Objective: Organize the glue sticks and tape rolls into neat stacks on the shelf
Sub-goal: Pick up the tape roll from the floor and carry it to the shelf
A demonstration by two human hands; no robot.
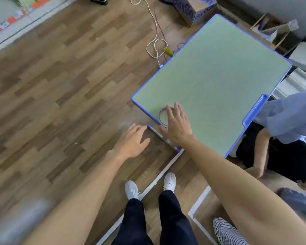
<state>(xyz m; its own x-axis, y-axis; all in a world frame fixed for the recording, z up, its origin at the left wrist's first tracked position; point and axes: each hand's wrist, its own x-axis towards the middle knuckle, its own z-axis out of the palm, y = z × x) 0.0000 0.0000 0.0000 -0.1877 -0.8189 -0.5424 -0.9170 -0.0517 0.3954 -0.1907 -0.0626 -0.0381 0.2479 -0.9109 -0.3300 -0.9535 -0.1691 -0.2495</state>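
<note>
A green table (219,71) with a blue rim carries one tape roll (162,115) near its corner.

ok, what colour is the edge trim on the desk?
Blue trim around a pale green desk top, clearest in the head view.

I see a pale green table (217,71) edged in bright blue, on a floor (64,82) of brown wood-grain planks. A greyish, see-through tape roll (162,116) lies on the green. My trousers (136,223) are black, my shoes (132,189) white. A cream cable (154,23) loops by a brown box (193,9) printed in blue
</note>
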